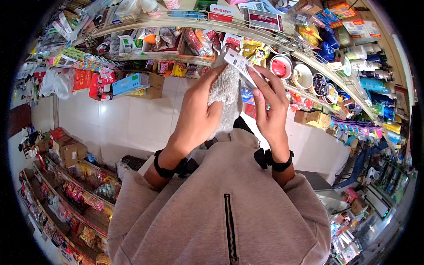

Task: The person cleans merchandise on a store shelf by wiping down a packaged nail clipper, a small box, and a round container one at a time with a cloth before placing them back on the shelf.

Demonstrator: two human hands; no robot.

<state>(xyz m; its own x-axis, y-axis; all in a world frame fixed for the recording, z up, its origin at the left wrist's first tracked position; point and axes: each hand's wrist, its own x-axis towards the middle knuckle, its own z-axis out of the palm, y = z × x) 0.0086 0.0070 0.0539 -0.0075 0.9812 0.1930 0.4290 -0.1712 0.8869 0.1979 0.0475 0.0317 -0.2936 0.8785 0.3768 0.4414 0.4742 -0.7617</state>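
Observation:
My left hand [194, 110] is wrapped around the side of a grey, fuzzy, flat item [224, 95], long and rounded like a plush insole; its exact kind I cannot make out. At its top is a white card header [240, 64] with dark print and a hanging hole. My right hand [270, 101] pinches the edge of this card between thumb and fingers. Both hands hold the item up in front of my chest, near the shelf edge. Black straps circle both wrists.
Curved shelves [176, 18] packed with snacks and packets run across the front. Round tubs [302, 75] stand at the right. A blue box [131, 84] sits low at the left. Tiered racks [73, 196] of packets are at lower left, and pale tiles [119, 121] cover the floor.

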